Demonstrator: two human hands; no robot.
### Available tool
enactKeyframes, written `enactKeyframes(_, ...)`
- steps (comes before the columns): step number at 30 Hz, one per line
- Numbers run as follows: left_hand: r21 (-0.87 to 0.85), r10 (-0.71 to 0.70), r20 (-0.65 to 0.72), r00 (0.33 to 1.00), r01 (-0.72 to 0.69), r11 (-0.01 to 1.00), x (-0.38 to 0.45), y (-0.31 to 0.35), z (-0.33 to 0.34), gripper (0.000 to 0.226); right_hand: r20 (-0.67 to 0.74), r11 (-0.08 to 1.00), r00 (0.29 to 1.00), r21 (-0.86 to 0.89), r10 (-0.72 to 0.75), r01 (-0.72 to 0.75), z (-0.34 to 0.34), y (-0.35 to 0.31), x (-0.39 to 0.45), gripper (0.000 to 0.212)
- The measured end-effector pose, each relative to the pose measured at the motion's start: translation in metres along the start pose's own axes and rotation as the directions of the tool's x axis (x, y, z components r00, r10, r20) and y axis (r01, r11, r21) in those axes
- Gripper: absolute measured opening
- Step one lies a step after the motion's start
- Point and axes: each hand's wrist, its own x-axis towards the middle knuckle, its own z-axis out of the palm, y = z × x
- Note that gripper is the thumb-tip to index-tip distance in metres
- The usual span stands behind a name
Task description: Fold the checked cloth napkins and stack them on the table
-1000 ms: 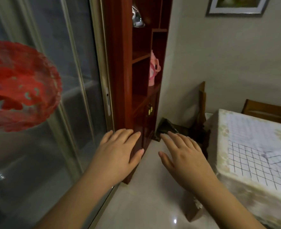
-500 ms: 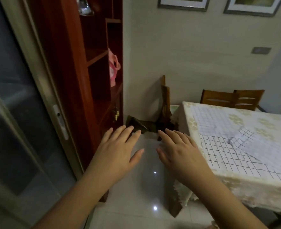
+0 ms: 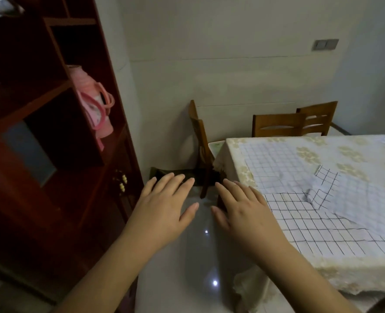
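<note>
Both hands have swung right toward the counter (image 3: 275,141); the left hand (image 3: 164,211) and right hand (image 3: 243,213) hover palm-down over the floor, fingers straight and spread, holding nothing. Checked cloth napkins (image 3: 318,206) lie unfolded and overlapping near the counter's left edge.
</note>
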Motion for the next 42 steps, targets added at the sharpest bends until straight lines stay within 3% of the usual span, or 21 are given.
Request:
enactKeyframes(12, -0.062, 0.200, 0.070, 0.977, -0.196, 0.979, 0.159, 0.006, 0.046, 0.082, 0.045, 0.965, 0.970, -0.128, 0.238, -0.231, 0.031, 0.076, 0.095, 0.053)
enactKeyframes(16, -0.094, 0.315, 0.085, 0.945, -0.308, 0.947, 0.220, 0.004, 0.064, 0.060, 0.035, 0.925, 0.937, -0.173, 0.349, -0.338, 0.049, 0.095, 0.132, 0.054)
enactKeyframes(21, -0.135, 0.464, 0.144, 0.874, -0.448, 0.884, 0.295, -0.003, 0.085, 0.059, 0.086, 0.879, 0.881, -0.159, 0.466, -0.450, 0.058, 0.111, 0.179, 0.073)
enactKeyframes(29, -0.185, 0.645, 0.153, 0.749, -0.619, 0.763, 0.379, 0.017, 0.117, 0.059, 0.083, 0.748, 0.747, -0.171, 0.660, -0.642, 0.072, 0.138, 0.210, 0.081)
enactKeyframes(34, -0.225, 0.732, 0.176, 0.659, -0.697, 0.681, 0.418, 0.051, 0.141, 0.059, 0.055, 0.655, 0.659, -0.192, 0.750, -0.731, 0.083, 0.170, 0.211, 0.074)
enactKeyframes(42, -0.241, 0.834, 0.224, 0.504, -0.801, 0.549, 0.476, 0.132, 0.188, 0.058, 0.075, 0.535, 0.530, -0.130, 0.845, -0.835, 0.110, 0.254, 0.209, 0.082)
